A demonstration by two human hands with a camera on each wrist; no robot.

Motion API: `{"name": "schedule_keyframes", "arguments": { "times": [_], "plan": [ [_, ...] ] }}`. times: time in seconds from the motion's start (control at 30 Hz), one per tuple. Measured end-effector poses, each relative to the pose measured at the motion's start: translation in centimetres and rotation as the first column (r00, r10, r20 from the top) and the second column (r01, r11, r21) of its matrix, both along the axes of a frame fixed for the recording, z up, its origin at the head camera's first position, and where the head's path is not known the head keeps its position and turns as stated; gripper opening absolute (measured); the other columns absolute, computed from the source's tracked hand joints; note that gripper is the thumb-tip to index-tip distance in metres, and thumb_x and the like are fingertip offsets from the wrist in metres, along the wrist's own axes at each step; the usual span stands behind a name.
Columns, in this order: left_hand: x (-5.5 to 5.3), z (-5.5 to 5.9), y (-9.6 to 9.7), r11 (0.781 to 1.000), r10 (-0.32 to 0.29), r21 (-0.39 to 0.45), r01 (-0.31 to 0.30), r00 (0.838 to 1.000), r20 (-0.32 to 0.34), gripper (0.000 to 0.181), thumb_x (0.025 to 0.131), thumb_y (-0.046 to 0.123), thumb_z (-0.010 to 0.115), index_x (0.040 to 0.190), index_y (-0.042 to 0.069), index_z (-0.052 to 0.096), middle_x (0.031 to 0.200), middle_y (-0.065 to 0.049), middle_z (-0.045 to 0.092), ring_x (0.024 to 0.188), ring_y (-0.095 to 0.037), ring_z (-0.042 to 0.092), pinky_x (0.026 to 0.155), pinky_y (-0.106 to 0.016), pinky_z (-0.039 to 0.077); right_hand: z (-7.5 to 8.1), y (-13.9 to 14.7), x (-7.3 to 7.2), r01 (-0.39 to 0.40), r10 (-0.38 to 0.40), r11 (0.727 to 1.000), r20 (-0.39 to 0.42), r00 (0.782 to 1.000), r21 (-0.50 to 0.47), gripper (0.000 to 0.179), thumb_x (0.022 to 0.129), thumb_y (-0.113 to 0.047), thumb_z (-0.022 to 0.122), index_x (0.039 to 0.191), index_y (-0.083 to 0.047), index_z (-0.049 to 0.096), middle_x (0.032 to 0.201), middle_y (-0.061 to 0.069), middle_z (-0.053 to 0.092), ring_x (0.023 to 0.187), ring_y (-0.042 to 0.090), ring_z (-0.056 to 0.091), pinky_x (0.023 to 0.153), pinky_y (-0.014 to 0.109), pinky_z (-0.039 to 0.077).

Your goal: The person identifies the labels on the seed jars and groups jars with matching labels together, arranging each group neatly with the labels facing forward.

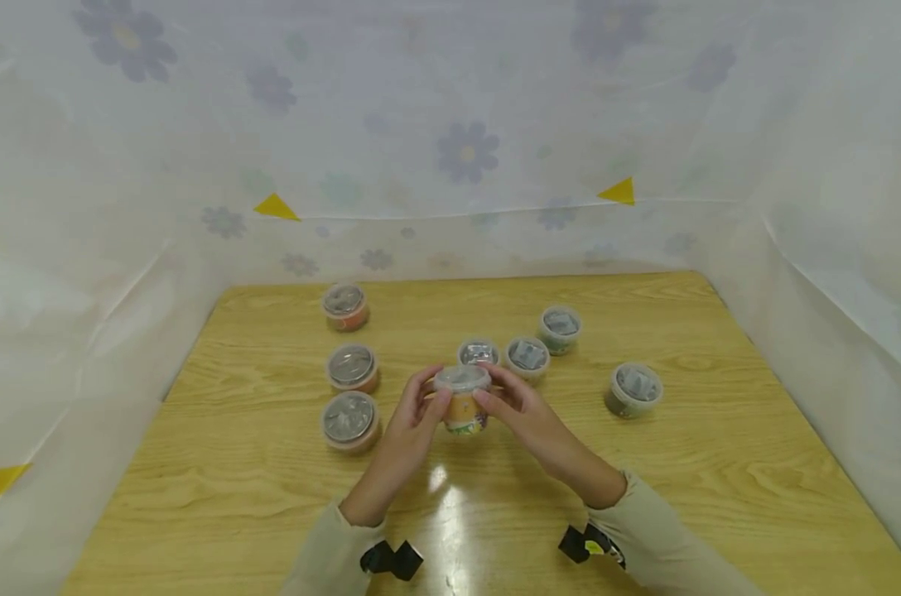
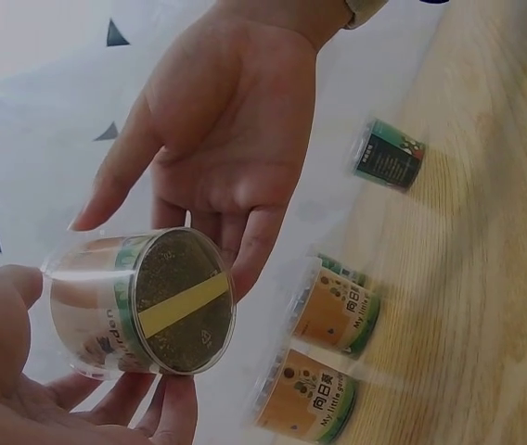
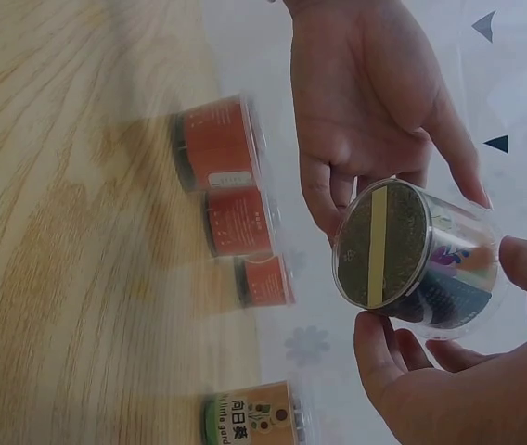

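Note:
A small clear plastic planting cup (image 1: 465, 407) with an orange printed label and a pale lid is raised in front of me, between both hands. My left hand (image 1: 409, 420) grips its left side, thumb toward me. From the other side my right hand (image 1: 534, 420) holds it the same way. In the left wrist view the cup's base (image 2: 185, 301) shows dark soil through the plastic, with a yellow strip (image 2: 186, 305) across it. The right wrist view also shows the base (image 3: 384, 243), tilted toward that camera.
Three red-labelled cups with silvery tops stand in a column at left, the nearest cup (image 1: 350, 422) beside my left hand. Behind the held cup are sunflower cups (image 2: 310, 394); a green-labelled cup (image 2: 391, 155) stands apart at right. Floral sheeting (image 1: 421, 99) encloses the wooden table (image 1: 219, 497).

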State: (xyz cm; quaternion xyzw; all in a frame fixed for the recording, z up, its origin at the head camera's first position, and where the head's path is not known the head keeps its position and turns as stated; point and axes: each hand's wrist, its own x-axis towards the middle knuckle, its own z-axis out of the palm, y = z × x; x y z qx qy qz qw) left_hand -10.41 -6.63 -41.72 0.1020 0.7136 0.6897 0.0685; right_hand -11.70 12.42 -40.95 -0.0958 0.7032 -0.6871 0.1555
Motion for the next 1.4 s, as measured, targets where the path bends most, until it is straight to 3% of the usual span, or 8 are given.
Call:
{"name": "schedule_keyframes", "arguments": {
  "times": [0.23,0.53,0.77,1.0,1.23,1.4],
  "plan": [
    [0.06,-0.18,0.04,1.000,0.024,-0.003,-0.024,1.000,-0.020,0.046,0.099,0.030,0.045,0.138,0.010,0.034,0.131,-0.016,0.045,0.114,-0.028,0.051,0.093,-0.039,0.043,-0.32,0.15,0.00,0.014,-0.015,0.999,-0.041,0.999,-0.033,0.048,0.096,-0.020,0.054,0.138,-0.005,0.037,0.127,0.020,0.046,0.108,0.027,0.053,0.094,0.037,0.044],
    [0.12,-0.23,0.08,0.999,0.044,-0.019,-0.044,0.998,-0.042,0.046,0.099,0.028,0.047,0.138,0.008,0.035,0.126,-0.014,0.046,0.107,-0.027,0.053,0.088,-0.037,0.046,-0.28,0.14,0.17,0.039,-0.040,0.999,-0.031,0.999,-0.014,0.050,0.094,-0.026,0.057,0.138,-0.011,0.040,0.127,0.015,0.045,0.108,0.026,0.052,0.091,0.035,0.046],
    [-0.08,-0.59,-0.01,0.999,0.032,-0.006,-0.032,0.999,-0.011,0.045,0.099,0.032,0.045,0.138,0.013,0.034,0.128,-0.013,0.045,0.112,-0.025,0.051,0.092,-0.037,0.043,-0.33,-0.03,0.22,0.022,-0.023,1.000,-0.034,0.999,-0.013,0.051,0.094,-0.026,0.058,0.139,-0.012,0.039,0.126,0.014,0.046,0.107,0.025,0.053,0.093,0.037,0.044],
    [-0.22,-0.76,0.15,0.998,-0.010,0.058,0.009,1.000,0.024,0.049,0.099,0.026,0.046,0.141,0.008,0.027,0.134,-0.015,0.043,0.116,-0.025,0.047,0.094,-0.036,0.040,-0.61,-0.31,0.07,0.016,-0.015,1.000,-0.025,1.000,0.022,0.053,0.094,-0.026,0.056,0.141,-0.012,0.036,0.117,0.014,0.054,0.105,0.022,0.054,0.092,0.037,0.043],
    [-0.05,-0.71,0.28,0.999,-0.014,0.040,0.013,1.000,0.024,0.048,0.098,0.026,0.050,0.140,0.015,0.030,0.135,-0.012,0.042,0.109,-0.024,0.047,0.088,-0.033,0.042,-0.67,-0.23,-0.10,-0.002,0.003,0.999,-0.036,0.999,0.044,0.052,0.095,-0.026,0.054,0.141,-0.010,0.036,0.121,0.013,0.051,0.108,0.024,0.051,0.091,0.039,0.041],
    [-0.03,-0.77,0.21,0.999,-0.003,0.044,0.003,1.000,-0.005,0.047,0.099,0.025,0.048,0.140,0.012,0.030,0.134,-0.014,0.042,0.113,-0.026,0.048,0.092,-0.035,0.042,-0.89,0.02,-0.51,0.011,-0.009,0.999,-0.036,0.999,0.043,0.051,0.095,-0.026,0.055,0.140,-0.010,0.038,0.125,0.015,0.048,0.111,0.026,0.050,0.093,0.036,0.043]
  ]
}}
